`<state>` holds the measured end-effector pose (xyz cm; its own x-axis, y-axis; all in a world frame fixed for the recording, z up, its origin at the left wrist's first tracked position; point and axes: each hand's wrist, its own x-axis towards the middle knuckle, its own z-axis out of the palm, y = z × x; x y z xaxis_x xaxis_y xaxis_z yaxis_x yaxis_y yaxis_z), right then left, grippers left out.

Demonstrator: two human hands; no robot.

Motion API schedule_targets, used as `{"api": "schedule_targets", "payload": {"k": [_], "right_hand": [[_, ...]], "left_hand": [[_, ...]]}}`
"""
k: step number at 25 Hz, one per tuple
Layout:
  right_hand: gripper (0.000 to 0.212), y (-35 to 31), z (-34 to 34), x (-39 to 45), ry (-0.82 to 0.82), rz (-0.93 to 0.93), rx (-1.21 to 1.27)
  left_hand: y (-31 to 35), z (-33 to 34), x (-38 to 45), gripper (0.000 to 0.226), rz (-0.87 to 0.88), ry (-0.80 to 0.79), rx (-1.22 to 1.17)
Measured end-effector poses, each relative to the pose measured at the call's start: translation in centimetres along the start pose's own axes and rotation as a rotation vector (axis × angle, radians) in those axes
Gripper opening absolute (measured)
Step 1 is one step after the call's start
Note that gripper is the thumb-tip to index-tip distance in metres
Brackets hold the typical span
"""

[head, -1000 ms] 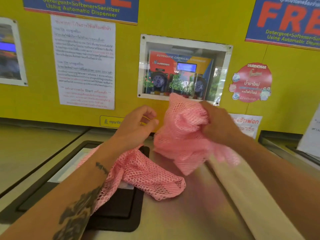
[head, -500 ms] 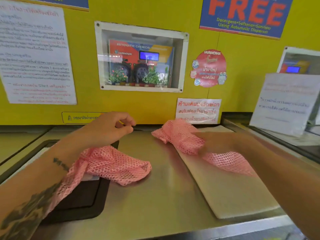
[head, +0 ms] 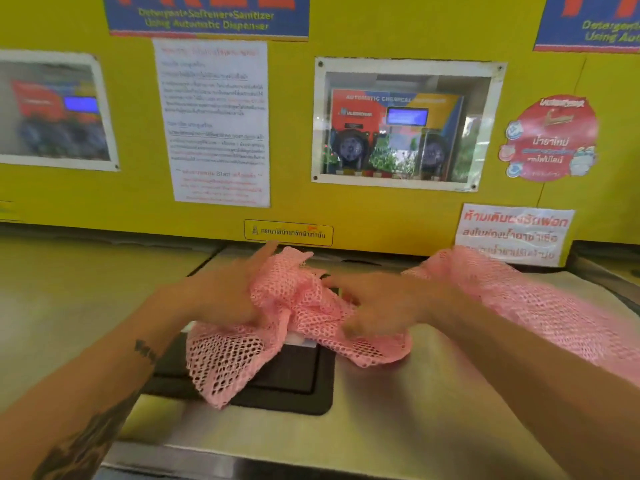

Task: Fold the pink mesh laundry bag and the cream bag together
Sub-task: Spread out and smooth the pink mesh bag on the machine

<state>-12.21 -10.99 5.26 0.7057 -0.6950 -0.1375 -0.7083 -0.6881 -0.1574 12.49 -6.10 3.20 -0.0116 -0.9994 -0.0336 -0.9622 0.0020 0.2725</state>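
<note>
Both hands bunching soft mesh

Left hand [head: 221,292] grips the mesh bag [head: 294,317]; right hand [head: 377,303] fingers seem spread — limp, light, best taken by corners.

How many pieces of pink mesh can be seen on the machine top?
2. One pink mesh piece lies bunched under both hands over the black lid; the other pink mesh piece lies at the right. They may connect behind the right arm.

Bright, even light, no hard shadows; soft sheen on the steel machine top [head: 398,403], reflections of greenery in the dispenser window [head: 401,123]. Heavy motion blur: right hand [head: 377,303] smeared, pink mesh bag [head: 298,306] soft at far right, left wall poster [head: 52,109] unreadable. Wide-angle bowing at frame edges, wall lines curve.
</note>
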Motion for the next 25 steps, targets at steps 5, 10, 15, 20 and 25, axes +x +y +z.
{"api": "schedule_targets", "payload": {"k": [5, 10, 15, 20, 25], "right_hand": [[0.036, 0.6, -2.5, 2.9, 0.075, -0.016, 0.170], [0.037, 5.7, -4.5, 3.5, 0.424, 0.335, 0.009], [0.043, 2.4, -0.7, 4.6, 0.298, 0.159, 0.347], [0.079, 3.5, 2.6, 5.4, 0.138, 0.154, 0.103], [0.059, 7.0, 1.9, 5.4, 0.386, 0.255, -0.021]], "left_hand": [[-4.1, -3.1, -1.3, 0.074, 0.024, 0.299, -0.183], [-9.7, -5.7, -0.7, 0.079, -0.157, 0.180, -0.315], [-5.2, -4.6, 2.9, 0.046, 0.044, 0.560, -0.109], [-1.9, 0.6, 4.1, 0.017, 0.273, 0.268, 0.107], [-4.3, 1.3, 5.6, 0.066, 0.057, 0.170, 0.397]]}}
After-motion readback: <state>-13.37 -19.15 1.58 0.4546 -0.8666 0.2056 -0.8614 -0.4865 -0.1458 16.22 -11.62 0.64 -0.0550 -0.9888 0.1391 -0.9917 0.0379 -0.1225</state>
